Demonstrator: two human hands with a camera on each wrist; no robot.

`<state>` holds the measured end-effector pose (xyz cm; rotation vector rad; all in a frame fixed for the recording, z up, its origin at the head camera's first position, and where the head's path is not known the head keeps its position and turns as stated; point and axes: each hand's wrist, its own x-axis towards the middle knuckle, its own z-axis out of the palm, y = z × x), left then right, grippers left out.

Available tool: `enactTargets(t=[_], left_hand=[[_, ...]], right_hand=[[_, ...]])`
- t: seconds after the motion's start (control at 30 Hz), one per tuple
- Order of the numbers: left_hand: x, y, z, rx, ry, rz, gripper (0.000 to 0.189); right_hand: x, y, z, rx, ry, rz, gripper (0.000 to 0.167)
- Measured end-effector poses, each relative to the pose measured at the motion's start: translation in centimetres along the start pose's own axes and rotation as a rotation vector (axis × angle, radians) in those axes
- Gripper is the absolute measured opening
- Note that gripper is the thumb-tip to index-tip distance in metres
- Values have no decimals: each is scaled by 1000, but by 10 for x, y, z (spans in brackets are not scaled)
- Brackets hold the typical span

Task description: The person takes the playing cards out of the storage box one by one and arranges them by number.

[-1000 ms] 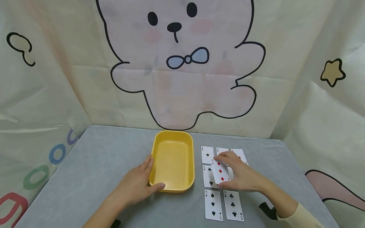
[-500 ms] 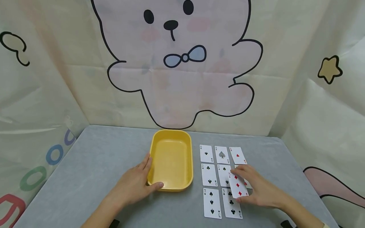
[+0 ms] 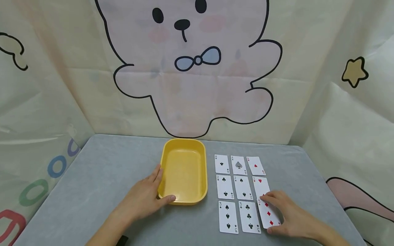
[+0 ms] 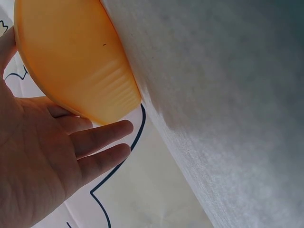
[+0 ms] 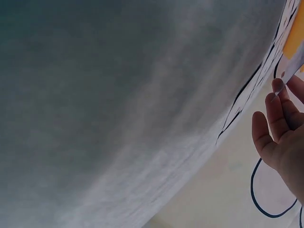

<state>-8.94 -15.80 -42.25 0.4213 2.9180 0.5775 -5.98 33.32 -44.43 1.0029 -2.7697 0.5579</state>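
My left hand holds the near left corner of a yellow plastic tray, thumb over the rim and fingers along the outer side. The left wrist view shows several fingers beneath the tray's ribbed wall. At the right, my right hand holds the three of diamonds playing card by its edges, between thumb and fingers. That card lies over the lower end of the two of hearts. In the right wrist view the card shows edge-on at the fingertips.
Left of the held card lie the three of clubs and three of spades. Behind are the two of spades, two of clubs and a row of aces. A printed cloth hangs behind the grey table.
My right hand has carried the three of diamonds right and toward me, from over the middle column to the near end of the right column. The left hand stays at the tray.
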Motion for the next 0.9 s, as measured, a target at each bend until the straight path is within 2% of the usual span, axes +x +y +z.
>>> enactTargets(t=[0.27, 0.47, 0.67, 0.83, 0.9], left_hand=[[-2, -2, 0, -4, 7, -7, 111], [-2, -1, 0, -7, 15, -7, 111], [-1, 0, 1, -14, -1, -10, 112], [-1, 0, 2, -16, -7, -9, 112], [-2, -1, 2, -15, 2, -3, 111]], right_hand=[[-7, 2, 7, -44, -39, 13, 86], [-7, 1, 7, -59, -69, 55, 84], [-9, 2, 8, -76, -53, 64, 86], [-13, 7, 10, -86, -30, 102, 87], [-12, 11, 8, -91, -10, 90, 87]])
